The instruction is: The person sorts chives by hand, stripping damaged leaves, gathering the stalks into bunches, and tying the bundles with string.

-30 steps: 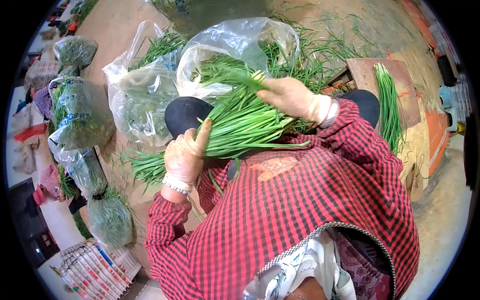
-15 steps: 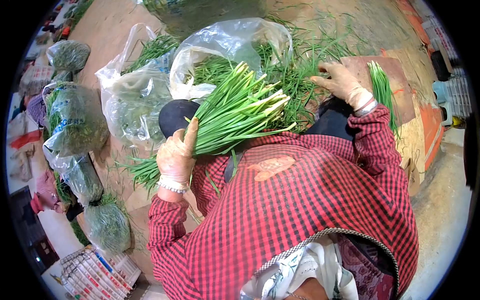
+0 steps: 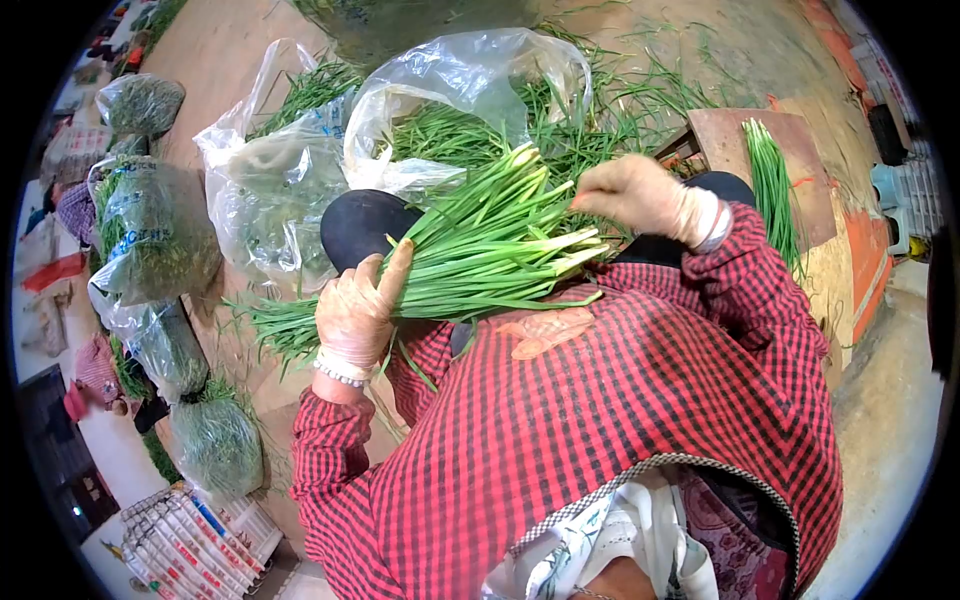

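A thick bunch of garlic chives [image 3: 490, 250] lies across my lap, pale cut ends to the right and leafy tips to the left. My left hand [image 3: 356, 312], in a thin glove, is closed around its leafy half, with the index finger along the top. Close to the pale ends, my gloved right hand [image 3: 645, 203] has its fingertips pinched together; whatever is between them is too small to make out. A smaller bunch of chives [image 3: 768, 185] rests on a brown board [image 3: 722, 148] beyond my right arm.
Open clear plastic bags [image 3: 268, 190] of greens stand ahead of my knees. Loose chive leaves [image 3: 655, 95] are scattered over the floor behind them. More filled bags [image 3: 150, 235] line the left side, near a white slatted crate [image 3: 195, 545]. Blue-grey plastic items [image 3: 890, 190] are at far right.
My right hand has moved left and down from over the scattered leaves to the pale ends, its fingers going from spread to pinched. The left hand keeps its hold on the bunch.
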Demonstrator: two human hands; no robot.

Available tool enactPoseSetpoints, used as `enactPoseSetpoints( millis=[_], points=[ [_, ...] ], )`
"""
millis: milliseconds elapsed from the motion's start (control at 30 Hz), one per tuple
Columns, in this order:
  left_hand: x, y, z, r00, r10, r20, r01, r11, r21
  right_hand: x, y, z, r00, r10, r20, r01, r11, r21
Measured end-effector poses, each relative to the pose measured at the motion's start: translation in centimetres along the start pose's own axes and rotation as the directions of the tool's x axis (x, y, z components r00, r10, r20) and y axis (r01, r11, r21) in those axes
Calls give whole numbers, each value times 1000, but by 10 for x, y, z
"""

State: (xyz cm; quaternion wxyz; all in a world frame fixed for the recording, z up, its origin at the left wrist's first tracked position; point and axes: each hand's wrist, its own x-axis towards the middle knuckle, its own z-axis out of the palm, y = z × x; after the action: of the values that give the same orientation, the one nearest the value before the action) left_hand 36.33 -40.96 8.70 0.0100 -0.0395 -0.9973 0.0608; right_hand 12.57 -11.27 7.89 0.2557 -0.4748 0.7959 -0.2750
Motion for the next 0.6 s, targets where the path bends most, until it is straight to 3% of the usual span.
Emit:
enactPoseSetpoints(
  millis=[67,100,133,167,233,300,367,433,600],
  points=[
    [1,1,0,1000,16,-14,-16,1000,-6,-6,26,-17,969,218,-115,-238,951,-199],
    [1,2,-1,999,31,-28,-32,999,-7,-4,50,-27,927,354,-128,-376,864,-336],
    [3,3,-2,999,35,-31,-35,999,-8,-4,62,-39,837,519,-173,-545,767,-339],
    [4,3,-3,995,69,-68,-69,998,2,-3,88,-45,813,564,-144,-565,704,-430],
    [9,5,-7,989,103,-104,-102,995,14,1,59,-35,887,143,-440,-379,770,-513],
    [11,8,-12,985,125,-119,-126,992,-4,17,19,-19,931,-148,-334,-8,906,-424],
    [14,9,-14,983,139,-120,-140,990,-1,27,-32,0,981,-142,-135,95,947,-306],
    [15,10,-15,982,148,-121,-149,989,2,36,-35,24,952,-302,-41,270,899,-344],
    [10,8,-10,983,149,-104,-158,984,-85,40,-27,39,903,-396,-170,321,881,-347]
  ],
)
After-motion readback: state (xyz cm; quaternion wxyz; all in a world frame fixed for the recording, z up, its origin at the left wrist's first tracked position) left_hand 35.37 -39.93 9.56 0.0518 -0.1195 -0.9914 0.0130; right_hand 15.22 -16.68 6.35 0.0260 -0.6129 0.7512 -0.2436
